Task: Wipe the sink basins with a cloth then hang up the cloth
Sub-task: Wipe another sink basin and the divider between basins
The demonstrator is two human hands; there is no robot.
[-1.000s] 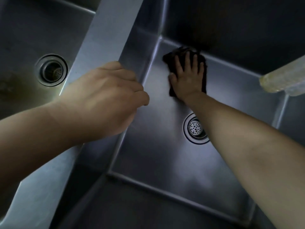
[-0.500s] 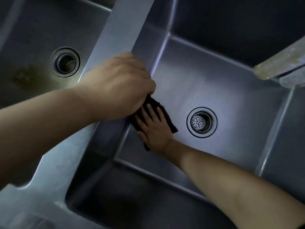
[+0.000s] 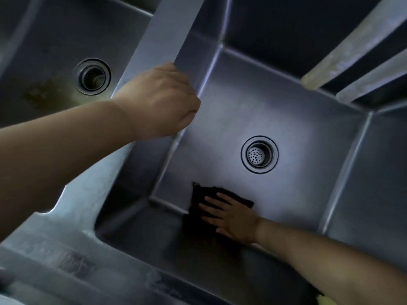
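Head view: right hand (image 3: 233,219) presses flat on the dark cloth (image 3: 198,208) in the right basin (image 3: 297,119), left hand (image 3: 158,102) maybe grips the divider (image 3: 171,29); wiping unfinished, hanging left.

No text, label or number can be read anywhere

A black cloth (image 3: 199,208) lies in the steel-grey right basin (image 3: 297,133); brownish stains mark the left basin (image 3: 39,95).

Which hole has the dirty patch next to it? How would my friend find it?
Find the metal divider between the two basins and look in the left basin. Its drain is that hole. Unlike the right drain, it has a brown stain beside it.
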